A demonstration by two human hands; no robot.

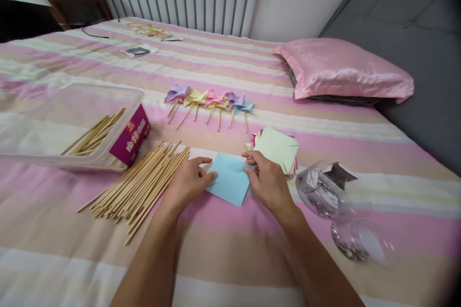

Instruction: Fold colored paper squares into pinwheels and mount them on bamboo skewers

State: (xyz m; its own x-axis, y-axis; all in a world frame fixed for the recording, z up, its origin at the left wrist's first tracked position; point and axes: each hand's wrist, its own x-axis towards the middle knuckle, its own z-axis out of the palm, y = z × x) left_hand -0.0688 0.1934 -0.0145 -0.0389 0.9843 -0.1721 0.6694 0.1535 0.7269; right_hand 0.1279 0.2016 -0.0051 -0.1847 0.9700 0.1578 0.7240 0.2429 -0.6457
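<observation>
Blue sheet (230, 180) is matt paper, smooth, pinched flat under left hand (189, 180) and right hand (268, 180). Stack of squares (279, 148) same matt paper, pastel. Sticks (140, 184) bare pale wood, unvarnished. Pinwheels (209, 100) paper on wooden sticks. Tub (54, 124) clear, slightly frosted plastic. Jar (326, 189) and its lid (362, 244) glossy clear plastic, shiny metal bits inside. Bedsheet (252, 244) striped woven cloth, matt. Pillow (342, 69) pink satin, glossy.
</observation>
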